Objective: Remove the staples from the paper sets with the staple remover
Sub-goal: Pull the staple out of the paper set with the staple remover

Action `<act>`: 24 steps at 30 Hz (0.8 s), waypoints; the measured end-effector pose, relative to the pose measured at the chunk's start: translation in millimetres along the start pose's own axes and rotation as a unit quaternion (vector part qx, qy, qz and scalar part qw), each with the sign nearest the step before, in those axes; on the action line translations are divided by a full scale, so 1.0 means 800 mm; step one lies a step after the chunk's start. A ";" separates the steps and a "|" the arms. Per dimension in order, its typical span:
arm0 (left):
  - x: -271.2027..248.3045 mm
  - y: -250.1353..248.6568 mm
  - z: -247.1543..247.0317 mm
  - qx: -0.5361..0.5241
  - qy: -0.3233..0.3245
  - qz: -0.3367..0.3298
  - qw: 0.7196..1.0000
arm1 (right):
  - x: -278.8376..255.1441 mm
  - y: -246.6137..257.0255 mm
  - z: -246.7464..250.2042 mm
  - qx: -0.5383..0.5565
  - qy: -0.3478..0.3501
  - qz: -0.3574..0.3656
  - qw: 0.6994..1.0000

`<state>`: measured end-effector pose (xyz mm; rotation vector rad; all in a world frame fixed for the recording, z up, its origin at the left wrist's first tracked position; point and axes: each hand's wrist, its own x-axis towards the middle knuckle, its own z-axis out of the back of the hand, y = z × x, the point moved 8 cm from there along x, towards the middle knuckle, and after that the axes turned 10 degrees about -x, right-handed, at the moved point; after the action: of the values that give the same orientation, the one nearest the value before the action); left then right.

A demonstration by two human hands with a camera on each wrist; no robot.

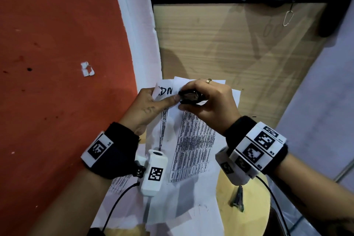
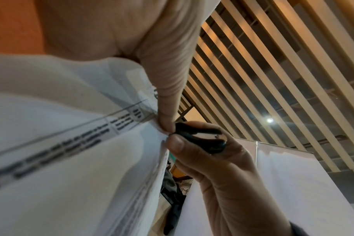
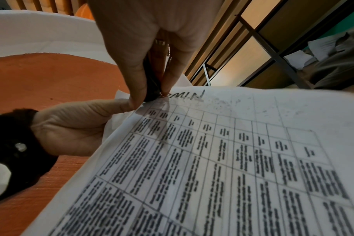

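Observation:
A stapled paper set printed with tables is held up over the table. My left hand pinches its top left corner, thumb on top near the handwritten letters. My right hand grips the black staple remover, squeezed between thumb and fingers. The remover's tip sits at the paper's corner right beside my left thumb, also seen in the left wrist view as the staple remover and in the right wrist view as the staple remover against the paper set. The staple itself is hidden.
More loose sheets lie under my hands on a round wooden table. A dark clip-like object lies on the table at the right. A red wall is at the left, a wooden panel and shelf ahead.

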<state>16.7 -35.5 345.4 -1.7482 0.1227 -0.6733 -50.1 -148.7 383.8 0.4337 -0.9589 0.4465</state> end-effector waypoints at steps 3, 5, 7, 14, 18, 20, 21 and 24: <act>0.001 0.006 0.004 -0.001 -0.016 0.005 1.000 | -0.001 -0.004 -0.002 0.016 0.008 -0.019 1.000; 0.003 0.011 0.008 -0.006 -0.031 0.011 0.999 | -0.002 -0.005 -0.001 0.031 0.016 -0.041 0.999; 0.005 0.016 0.014 -0.004 -0.048 0.015 0.999 | -0.003 -0.013 0.003 0.056 0.013 -0.080 0.995; 0.003 0.013 0.011 -0.016 -0.087 -0.023 0.996 | -0.038 -0.059 -0.030 0.253 0.001 -0.397 0.882; -0.002 0.008 0.000 -0.016 -0.089 -0.063 0.994 | -0.045 -0.049 -0.063 0.288 0.076 -0.446 0.844; -0.002 0.011 0.002 -0.002 -0.101 -0.072 0.992 | -0.045 -0.050 -0.066 0.315 0.065 -0.465 0.825; -0.002 0.013 0.004 0.008 -0.107 -0.074 0.991 | -0.044 -0.051 -0.066 0.325 0.058 -0.472 0.817; -0.001 0.018 0.006 0.040 -0.116 -0.071 0.990 | -0.044 -0.054 -0.063 0.325 0.043 -0.481 0.813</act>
<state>22.1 -35.2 331.5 -1.7553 -0.1889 -0.5631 -10.3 -163.0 321.4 1.4245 -0.3625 -0.1672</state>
